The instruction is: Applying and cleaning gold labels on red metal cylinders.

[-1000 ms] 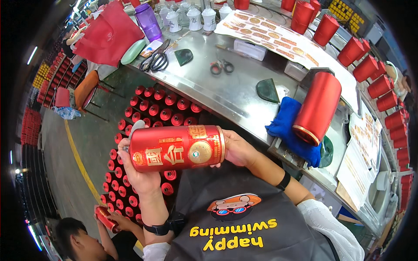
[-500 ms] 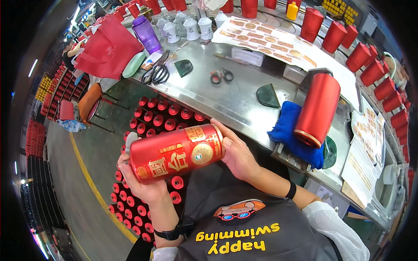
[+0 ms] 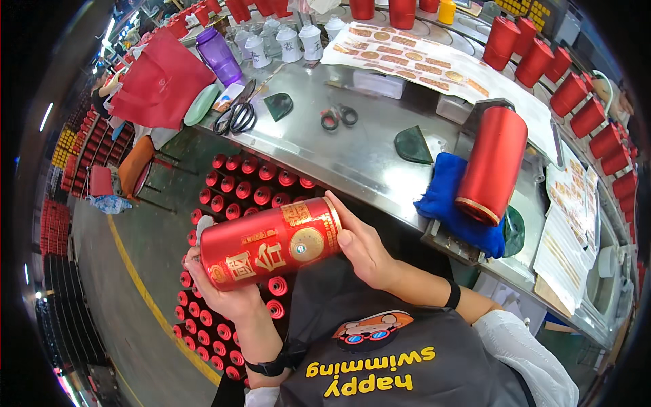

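Note:
Between my hands lies a red cylindrical bottle [image 3: 278,261] with gold decals and a round gold emblem, tilted on its side above my lap. My left hand [image 3: 227,295] is closed around its left end; pale covering shows on a fingertip there. My right hand [image 3: 369,254] grips the right end, by the gold rim, with the thumb on the near side. A second red bottle [image 3: 494,163], plain on the side I see, rests tilted on a blue cloth [image 3: 437,193] on the metal bench [image 3: 325,152].
Black-handled scissors [image 3: 237,117], smaller scissors [image 3: 339,117] and dark green scraper pieces [image 3: 413,146] lie on the bench. Decal sheets [image 3: 413,57] spread behind them. A purple water bottle [image 3: 218,57] and red bag [image 3: 159,85] stand far left. Red bottles [image 3: 536,62] line a conveyor. Several red-topped pieces [image 3: 262,195] stand below.
The held bottle has shifted slightly left and down in view, both hands still on it. The bench and its things sit a little differently as the view has moved.

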Available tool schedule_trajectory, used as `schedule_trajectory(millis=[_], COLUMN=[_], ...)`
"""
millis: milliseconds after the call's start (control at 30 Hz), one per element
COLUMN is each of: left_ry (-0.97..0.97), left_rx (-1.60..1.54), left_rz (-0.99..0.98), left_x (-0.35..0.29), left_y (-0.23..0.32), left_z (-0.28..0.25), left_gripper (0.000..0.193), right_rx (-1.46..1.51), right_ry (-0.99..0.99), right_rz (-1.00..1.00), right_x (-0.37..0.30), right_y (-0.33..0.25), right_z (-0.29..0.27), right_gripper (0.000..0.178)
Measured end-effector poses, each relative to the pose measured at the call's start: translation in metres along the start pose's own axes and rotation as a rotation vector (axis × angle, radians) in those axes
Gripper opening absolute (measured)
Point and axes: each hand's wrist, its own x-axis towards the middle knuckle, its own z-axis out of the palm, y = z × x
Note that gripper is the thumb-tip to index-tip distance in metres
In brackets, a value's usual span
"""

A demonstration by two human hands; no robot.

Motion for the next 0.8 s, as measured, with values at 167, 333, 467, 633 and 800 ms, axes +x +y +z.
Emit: schedule_trajectory(millis=[167,333,467,633,800], left_ry=[-0.026,-0.146,-0.187,-0.162,-0.099], left_rx=[-0.020,-0.029,-0.065,0.051,0.008], left_rz=[0.021,0.041,0.044,0.106,0.044], left_x=[0.000,0.001,0.001,0.002,0.011], left_y=[0.001,0.004,0.005,0.003,-0.004], left_z=[-0.004,-0.006,-0.007,-0.004,-0.016], left_gripper=[0.029,0.035,0.034,0.033,0.034], right_rx=[0.015,0.151,0.294,0.309,-0.555], right_ry=[-0.060,-0.050,-0.022,0.082,0.070], right_rz=[-0.050,0.004,0.082,0.304,0.275], right_x=[0.002,0.002,0.004,0.012,0.068], right_y=[0.003,-0.003,-0.004,-0.003,-0.010], right_z=[-0.001,0.002,0.005,0.008,-0.037], right_gripper=[0.066,0.064,0.060,0.051,0.027])
